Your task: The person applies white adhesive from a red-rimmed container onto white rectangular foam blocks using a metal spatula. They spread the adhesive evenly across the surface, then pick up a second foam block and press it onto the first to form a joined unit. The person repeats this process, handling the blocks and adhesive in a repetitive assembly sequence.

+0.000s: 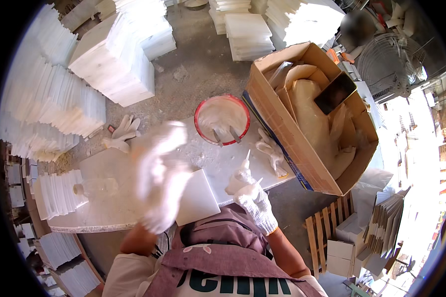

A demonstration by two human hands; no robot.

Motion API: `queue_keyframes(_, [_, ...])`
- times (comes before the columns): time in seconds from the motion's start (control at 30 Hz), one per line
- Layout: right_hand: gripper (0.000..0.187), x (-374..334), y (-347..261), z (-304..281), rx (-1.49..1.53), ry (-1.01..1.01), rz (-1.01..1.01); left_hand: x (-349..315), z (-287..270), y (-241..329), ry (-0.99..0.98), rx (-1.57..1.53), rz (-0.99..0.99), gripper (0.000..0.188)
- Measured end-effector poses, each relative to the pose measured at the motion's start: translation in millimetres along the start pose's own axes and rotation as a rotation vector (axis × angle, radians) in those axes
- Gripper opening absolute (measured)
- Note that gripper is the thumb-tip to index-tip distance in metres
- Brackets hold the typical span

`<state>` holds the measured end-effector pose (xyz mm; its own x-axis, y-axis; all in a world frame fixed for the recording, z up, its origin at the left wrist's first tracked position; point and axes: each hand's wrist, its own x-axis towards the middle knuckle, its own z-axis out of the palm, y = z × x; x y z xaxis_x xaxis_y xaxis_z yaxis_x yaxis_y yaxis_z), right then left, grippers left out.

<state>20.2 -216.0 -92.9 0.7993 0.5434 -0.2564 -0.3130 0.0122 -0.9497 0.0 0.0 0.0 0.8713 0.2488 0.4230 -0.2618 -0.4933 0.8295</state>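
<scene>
My left hand (pixel 158 183), in a white knit glove, is smeared by motion above the table's left-middle part. Its fingers cannot be made out, nor whether anything is in them. Just right of it a white square tile (pixel 199 200) lies at the near table edge, partly covered by that hand. My right hand (pixel 256 204), gloved too, is closed around a small white squeeze bottle (pixel 239 179) whose thin pointed nozzle points up and away from me. Beyond it stands a red-rimmed bucket (pixel 196 123) with pale paste and two tool handles in it.
A large open cardboard box (pixel 302 168), holding plastic bags and a dark phone-like slab (pixel 335 93), overhangs the table's right side. Spare gloves (pixel 125 132) and a clear bottle (pixel 99 188) lie to the left. Tile stacks (pixel 116 64) stand beyond; a wooden pallet (pixel 318 235) is lower right.
</scene>
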Motion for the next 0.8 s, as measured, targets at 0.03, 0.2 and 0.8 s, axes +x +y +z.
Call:
queue_keyframes(0.03, [0.049,-0.9,6.3,1.1,-0.048,0.013,-0.019,-6.8,-0.7,-1.0,0.0,0.007,0.008,0.055])
queue_keyframes(0.2, [0.058,2.7,49.4,18.5,-0.208,-0.094,-0.149,-104.3,33.8,-55.9,-0.197,-0.172,-0.327,0.061])
queue_keyframes(0.8, [0.054,80.1,78.7,63.5,-0.006,-0.374,-0.113,-130.2,4.7,-105.9,0.082,0.24,-0.039,0.068])
